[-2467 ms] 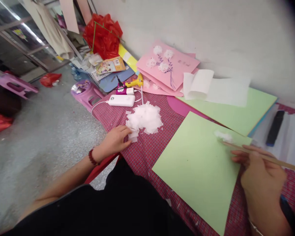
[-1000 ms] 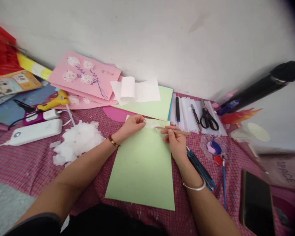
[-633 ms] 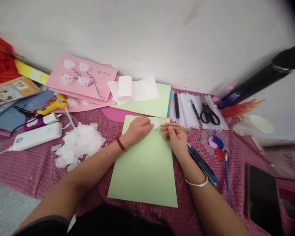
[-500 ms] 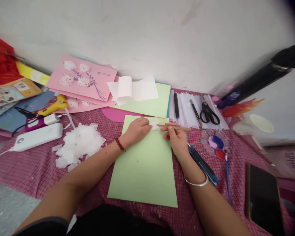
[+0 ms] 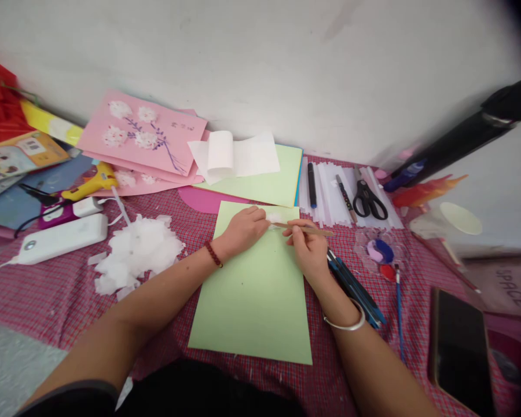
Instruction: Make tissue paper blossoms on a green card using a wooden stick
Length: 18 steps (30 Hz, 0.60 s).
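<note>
Green paper sheet (image 5: 252, 301) lies flat on the red checked cloth (image 5: 47, 289) that covers the counter, and both hands meet at its far edge in the head view. The left hand (image 5: 243, 229) rests on the sheet with its fingers (image 5: 260, 215) curled down, their tips on a small white tissue tuft (image 5: 274, 218); whether they pinch it or only pin it I cannot tell. The right hand (image 5: 306, 252) has its fingers closed round a thin wooden stick (image 5: 306, 229), held like a pen, with the tip laid against the tuft. By the look of it, the step in hand is seating this tuft on the sheet near its top edge. The next move would call for a steady left hand and a light, short press of the stick, so that the soft tissue bunches without tearing or sliding. A pile of white tissue squares (image 5: 136, 252) sits well to the left, near a power bank (image 5: 63, 237) and a yellow glue gun (image 5: 91, 182). A pink card with tissue flowers (image 5: 143, 130) leans by the wall. Scissors (image 5: 367, 197), a paint palette (image 5: 380, 255) and blue brushes (image 5: 356, 286) lie to the right.
</note>
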Motion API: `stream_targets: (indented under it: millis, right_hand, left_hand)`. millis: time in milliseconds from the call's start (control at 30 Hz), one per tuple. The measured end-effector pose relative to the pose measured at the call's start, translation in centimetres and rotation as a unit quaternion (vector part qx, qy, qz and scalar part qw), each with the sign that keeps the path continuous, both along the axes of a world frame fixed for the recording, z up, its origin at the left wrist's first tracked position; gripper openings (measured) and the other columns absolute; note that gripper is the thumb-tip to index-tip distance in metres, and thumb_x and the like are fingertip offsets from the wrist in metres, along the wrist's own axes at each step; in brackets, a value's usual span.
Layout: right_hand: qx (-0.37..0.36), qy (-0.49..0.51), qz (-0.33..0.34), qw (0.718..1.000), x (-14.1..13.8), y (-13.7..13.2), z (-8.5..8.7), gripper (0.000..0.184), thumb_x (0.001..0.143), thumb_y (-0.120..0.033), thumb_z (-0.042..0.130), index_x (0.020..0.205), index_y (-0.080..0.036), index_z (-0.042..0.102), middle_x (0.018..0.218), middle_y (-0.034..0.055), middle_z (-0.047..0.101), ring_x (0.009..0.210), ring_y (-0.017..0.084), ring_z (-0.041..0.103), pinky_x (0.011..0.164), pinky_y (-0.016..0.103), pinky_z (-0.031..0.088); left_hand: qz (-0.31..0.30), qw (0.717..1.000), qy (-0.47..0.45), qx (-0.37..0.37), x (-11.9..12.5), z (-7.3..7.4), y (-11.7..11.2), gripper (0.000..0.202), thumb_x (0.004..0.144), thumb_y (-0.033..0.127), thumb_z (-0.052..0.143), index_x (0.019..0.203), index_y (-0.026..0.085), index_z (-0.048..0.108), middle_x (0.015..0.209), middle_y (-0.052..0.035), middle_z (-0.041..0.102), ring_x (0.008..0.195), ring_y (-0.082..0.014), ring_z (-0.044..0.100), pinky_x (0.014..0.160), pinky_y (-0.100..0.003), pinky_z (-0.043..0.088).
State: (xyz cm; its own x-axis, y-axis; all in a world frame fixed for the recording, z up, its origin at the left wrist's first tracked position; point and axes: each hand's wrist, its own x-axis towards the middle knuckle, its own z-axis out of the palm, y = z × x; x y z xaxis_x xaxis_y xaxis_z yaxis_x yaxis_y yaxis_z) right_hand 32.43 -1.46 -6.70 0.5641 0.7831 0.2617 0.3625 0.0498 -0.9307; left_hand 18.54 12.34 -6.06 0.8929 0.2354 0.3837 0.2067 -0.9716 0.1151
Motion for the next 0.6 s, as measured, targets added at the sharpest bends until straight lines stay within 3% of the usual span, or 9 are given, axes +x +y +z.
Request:
stream_targets:
  millis: [167,300,400,500,600]
  right_hand:
    - [-0.027,-0.135,0.042,0.99,0.0,-0.3,0.2,0.021,0.094,-0.029,0.046,0.1,-0.023,0.065,0.086,0.0034,0.071,0.07,0.018,0.066,0.067,0.032,0.052]
    - [-0.039,-0.266,0.087,0.959,-0.3,-0.7,0.8,0.024,0.095,-0.024,0.044,0.107,-0.024,0.065,0.096,0.0062,0.071,0.085,0.02,0.067,0.076,0.032,0.051]
    - [-0.065,-0.331,0.094,0.937,-0.6,-0.8,1.1,0.026,0.095,-0.021,0.042,0.106,-0.024,0.066,0.093,0.0066,0.071,0.083,0.02,0.066,0.071,0.029,0.049]
    - [-0.081,-0.352,0.092,0.928,-0.8,-0.8,1.3,0.025,0.094,-0.019,0.043,0.103,-0.023,0.067,0.089,0.0067,0.07,0.077,0.019,0.065,0.065,0.028,0.047]
    - [-0.067,-0.298,0.098,0.947,-0.8,-0.9,1.1,0.023,0.093,-0.022,0.046,0.101,-0.024,0.067,0.09,0.0062,0.07,0.079,0.019,0.066,0.067,0.029,0.049]
  left_hand:
    - [-0.004,1.0,-0.02,-0.018,0.0,-0.1,-0.1,0.025,0.093,0.017,0.044,0.083,0.016,0.067,0.078,-0.0059,0.059,0.079,-0.0185,0.052,0.074,-0.031,0.043]
    - [0.026,0.988,-0.096,-0.12,-0.3,-0.2,0.2,0.031,0.08,0.003,0.046,0.103,0.015,0.064,0.092,-0.0073,0.062,0.089,-0.018,0.057,0.08,-0.029,0.047]
    - [0.077,0.965,-0.149,-0.202,-0.4,-0.3,0.6,0.041,0.073,-0.002,0.041,0.105,0.014,0.062,0.091,-0.0065,0.061,0.085,-0.0166,0.058,0.076,-0.028,0.048]
    - [0.103,0.951,-0.168,-0.237,-0.5,-0.4,0.9,0.039,0.072,-0.001,0.041,0.101,0.015,0.062,0.087,-0.0054,0.061,0.081,-0.0163,0.058,0.072,-0.028,0.048]
    - [0.099,0.943,-0.189,-0.257,-0.6,-0.3,0.8,0.035,0.074,0.0,0.043,0.098,0.014,0.064,0.085,-0.0052,0.061,0.077,-0.0154,0.057,0.069,-0.028,0.047]
